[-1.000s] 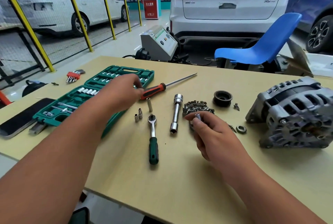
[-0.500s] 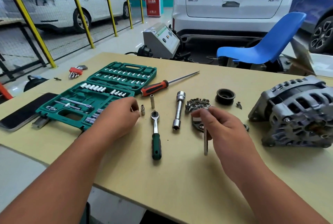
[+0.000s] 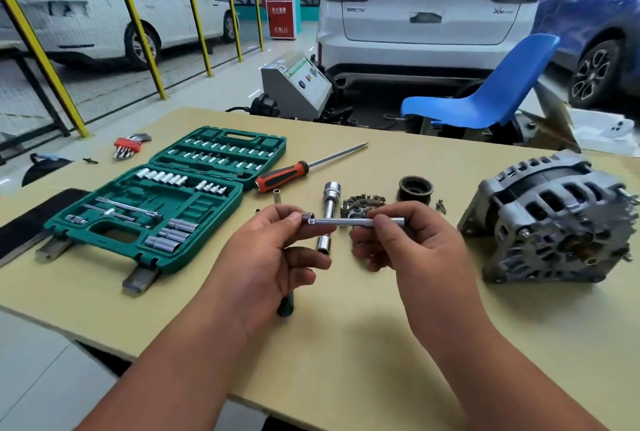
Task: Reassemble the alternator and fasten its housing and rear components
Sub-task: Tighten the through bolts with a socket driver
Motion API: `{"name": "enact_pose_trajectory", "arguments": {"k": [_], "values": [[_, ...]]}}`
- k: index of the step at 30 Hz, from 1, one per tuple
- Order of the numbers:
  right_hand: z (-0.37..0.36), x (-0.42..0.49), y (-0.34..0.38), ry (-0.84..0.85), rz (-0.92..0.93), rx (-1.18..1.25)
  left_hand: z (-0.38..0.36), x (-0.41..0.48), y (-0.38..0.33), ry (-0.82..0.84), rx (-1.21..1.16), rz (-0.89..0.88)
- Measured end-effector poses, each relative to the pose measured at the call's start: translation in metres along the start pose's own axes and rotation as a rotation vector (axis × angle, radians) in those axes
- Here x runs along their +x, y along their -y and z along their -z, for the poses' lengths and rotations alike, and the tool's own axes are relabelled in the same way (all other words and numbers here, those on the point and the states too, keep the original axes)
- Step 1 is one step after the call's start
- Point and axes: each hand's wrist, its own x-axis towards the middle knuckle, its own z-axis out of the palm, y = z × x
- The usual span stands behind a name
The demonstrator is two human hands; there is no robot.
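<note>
A grey alternator (image 3: 550, 219) lies on the table at the right, rear face toward me. My right hand (image 3: 405, 240) pinches a slim chrome extension bar (image 3: 349, 222) held level above the table. My left hand (image 3: 277, 250) pinches a small socket (image 3: 307, 216) at the bar's left end. Behind the hands lie the rectifier plate (image 3: 360, 203), a black pulley (image 3: 415, 189) and small screws (image 3: 440, 204). A long chrome socket (image 3: 329, 215) lies upright in view between my hands. The ratchet's green handle (image 3: 286, 306) pokes out under my left hand.
An open green socket case (image 3: 162, 202) fills the table's left. A red-handled screwdriver (image 3: 298, 170) lies behind the hands. Red hex keys (image 3: 128, 146) and a black phone (image 3: 31, 219) sit far left. Loose sockets (image 3: 277, 195) stand near the case. A blue chair (image 3: 485, 98) stands beyond the table.
My left hand left the screwdriver, picked a small socket off the table and brought it up. My right hand lifted the extension bar; the two now meet in front of me.
</note>
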Motion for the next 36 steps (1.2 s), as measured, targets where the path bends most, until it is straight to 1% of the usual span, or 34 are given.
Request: {"name": "enact_pose_trajectory", "arguments": {"k": [3,9,11,13,15,17,19,21,25,27,29,30,31,32,34,36], "values": [[-0.002,-0.001,0.001,-0.017,0.022,-0.057,-0.006,0.002,0.0,-0.016,0.002,-0.019],[0.004,0.002,0.003,-0.06,0.046,-0.007,-0.011,0.005,-0.006,0.015,-0.038,-0.021],[0.005,0.003,0.005,-0.055,0.042,-0.02,-0.012,0.005,-0.007,0.021,-0.01,-0.046],[0.007,0.005,0.004,-0.034,0.034,-0.053,-0.011,0.005,-0.007,0.008,0.067,-0.09],[0.009,0.008,0.004,-0.021,0.0,-0.051,-0.009,0.004,-0.008,-0.004,0.157,-0.153],[0.01,0.011,0.003,-0.029,-0.083,0.021,-0.008,0.003,-0.007,0.011,0.195,-0.202],[0.01,0.012,0.004,-0.033,-0.168,0.096,-0.008,0.002,-0.004,0.018,0.216,-0.226],[0.01,0.013,0.005,-0.024,-0.216,0.114,-0.009,0.004,-0.001,0.004,0.233,-0.233],[0.027,0.02,0.022,0.051,-0.242,-0.018,-0.02,0.01,0.004,0.01,0.25,-0.244],[0.051,0.022,0.041,0.136,-0.209,-0.131,-0.041,0.008,0.005,0.081,0.22,-0.265],[0.083,0.02,0.064,0.197,-0.11,-0.247,-0.069,0.008,0.006,0.2,0.179,-0.283],[0.102,0.018,0.077,0.174,-0.035,-0.293,-0.086,0.01,0.007,0.264,0.167,-0.295],[0.122,0.017,0.09,0.11,0.049,-0.315,-0.103,0.013,0.009,0.329,0.192,-0.323],[0.143,0.016,0.102,0.013,0.139,-0.301,-0.121,0.017,0.011,0.386,0.268,-0.376],[0.187,0.021,0.124,-0.2,0.275,-0.152,-0.16,0.03,0.015,0.499,0.546,-0.491],[0.225,0.032,0.134,-0.341,0.322,-0.004,-0.201,0.045,0.018,0.566,0.929,-0.564]]}}
